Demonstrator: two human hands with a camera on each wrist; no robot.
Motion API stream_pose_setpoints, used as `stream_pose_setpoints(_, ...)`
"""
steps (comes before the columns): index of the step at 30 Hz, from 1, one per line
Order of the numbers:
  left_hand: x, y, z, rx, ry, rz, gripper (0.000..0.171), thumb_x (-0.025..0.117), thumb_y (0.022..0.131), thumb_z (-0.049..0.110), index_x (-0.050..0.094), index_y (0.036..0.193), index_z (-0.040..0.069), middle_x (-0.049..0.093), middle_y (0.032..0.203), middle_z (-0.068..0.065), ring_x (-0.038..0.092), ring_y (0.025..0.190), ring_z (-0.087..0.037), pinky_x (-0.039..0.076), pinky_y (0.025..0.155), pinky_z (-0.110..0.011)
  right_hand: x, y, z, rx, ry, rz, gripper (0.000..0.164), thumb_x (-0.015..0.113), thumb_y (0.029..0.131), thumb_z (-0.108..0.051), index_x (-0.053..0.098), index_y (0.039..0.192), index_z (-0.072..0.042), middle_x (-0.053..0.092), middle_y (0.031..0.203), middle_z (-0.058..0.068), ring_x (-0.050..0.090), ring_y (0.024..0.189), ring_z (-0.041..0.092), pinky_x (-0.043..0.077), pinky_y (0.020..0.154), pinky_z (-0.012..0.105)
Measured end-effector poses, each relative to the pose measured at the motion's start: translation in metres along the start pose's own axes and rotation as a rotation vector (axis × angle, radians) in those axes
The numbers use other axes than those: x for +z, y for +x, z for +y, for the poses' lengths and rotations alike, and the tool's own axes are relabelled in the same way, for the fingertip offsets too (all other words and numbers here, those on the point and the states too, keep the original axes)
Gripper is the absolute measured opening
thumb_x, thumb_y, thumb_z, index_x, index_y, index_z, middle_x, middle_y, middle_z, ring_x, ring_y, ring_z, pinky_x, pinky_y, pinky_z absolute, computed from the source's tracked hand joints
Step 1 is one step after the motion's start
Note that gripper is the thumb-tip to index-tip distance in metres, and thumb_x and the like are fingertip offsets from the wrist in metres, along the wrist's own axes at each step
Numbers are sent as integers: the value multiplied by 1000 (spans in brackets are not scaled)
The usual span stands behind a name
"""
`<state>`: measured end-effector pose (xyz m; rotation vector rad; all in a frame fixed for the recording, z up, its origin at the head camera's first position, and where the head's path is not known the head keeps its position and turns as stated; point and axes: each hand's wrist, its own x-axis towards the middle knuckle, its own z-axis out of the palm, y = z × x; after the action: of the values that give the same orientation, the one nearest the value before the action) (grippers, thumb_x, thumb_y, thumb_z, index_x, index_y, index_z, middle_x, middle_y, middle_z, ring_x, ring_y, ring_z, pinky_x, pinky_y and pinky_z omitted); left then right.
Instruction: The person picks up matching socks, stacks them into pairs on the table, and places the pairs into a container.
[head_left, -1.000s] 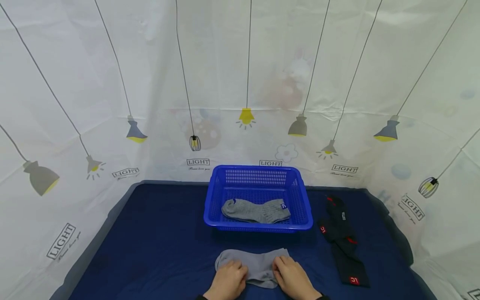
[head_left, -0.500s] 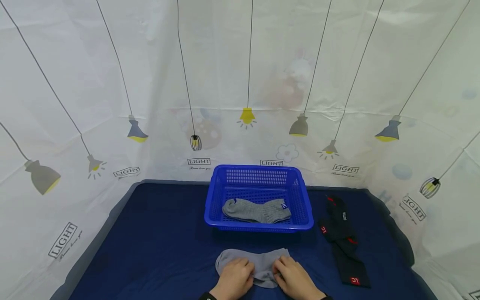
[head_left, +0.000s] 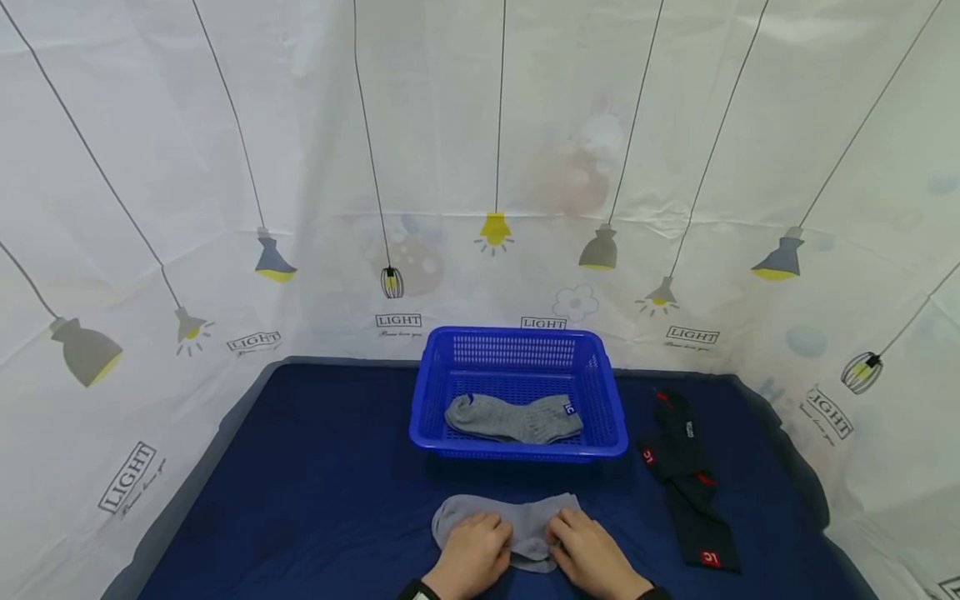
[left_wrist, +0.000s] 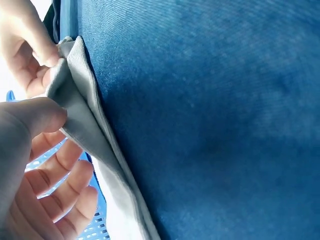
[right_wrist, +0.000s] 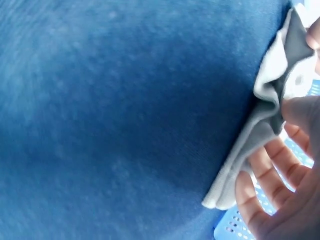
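The head view takes in the whole layout: a smooth light grey fabric sock (head_left: pixel 531 523) lies on the navy blue cloth (head_left: pixel 322 467) in front of a blue, perforated plastic basket (head_left: pixel 517 451); inside the basket rests a mottled grey ribbed sock (head_left: pixel 513 418) with a small blue label, and on the person's right lie black fabric socks (head_left: pixel 686 471) with red labels. Behind hangs a white sheet (head_left: pixel 442 125) printed with lamps. Only the 2 wrist views show the light grey sock's near edge raised off the cloth in separate layers, and the undersides of the fingers. The left hand (head_left: pixel 471 552) pinches that edge with its thumb, while its other fingers stay curved and slightly apart below. The right hand (head_left: pixel 588 550) also pinches the edge between thumb and finger, its remaining fingers spread loosely against the sock's far side; a small fold bunches at its thumb. Compared with 1.0 s ago, the left hand has moved along the sock toward the right hand, narrowing the gap between them, whereas the right hand is in nearly the same place. The basket and black socks lie as before.
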<state>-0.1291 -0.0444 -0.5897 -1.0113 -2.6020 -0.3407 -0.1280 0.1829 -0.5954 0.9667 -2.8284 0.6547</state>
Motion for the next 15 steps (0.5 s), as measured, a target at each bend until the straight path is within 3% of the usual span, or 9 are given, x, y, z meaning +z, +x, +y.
stream_pose_setpoints(5, 0, -2, -1, -2, -19, -63, 20, 70, 71, 21, 50, 70, 22, 42, 65, 10, 42, 57, -6, 32, 52, -19, -5, 0, 2, -20, 42, -31, 18, 67, 81, -18, 50, 82, -26, 41, 80, -15, 38, 69, 1, 33, 57, 18)
stream_pose_setpoints(12, -2, -6, -2, -23, -98, -249, 14, 69, 76, 24, 55, 75, 25, 45, 70, 12, 42, 61, -3, 34, 54, -17, -7, -3, 2, -35, 74, -104, 14, 67, 81, -23, 54, 81, -27, 42, 82, -15, 39, 72, 1, 30, 57, 18)
stream_pose_setpoints(15, -6, -6, -4, -59, -128, -283, 11, 69, 77, 22, 58, 77, 24, 47, 71, 11, 45, 62, -3, 37, 55, -18, -8, -4, 1, -3, 74, -104, 12, 65, 83, -25, 54, 81, -27, 43, 83, -15, 40, 73, 2, 31, 58, 19)
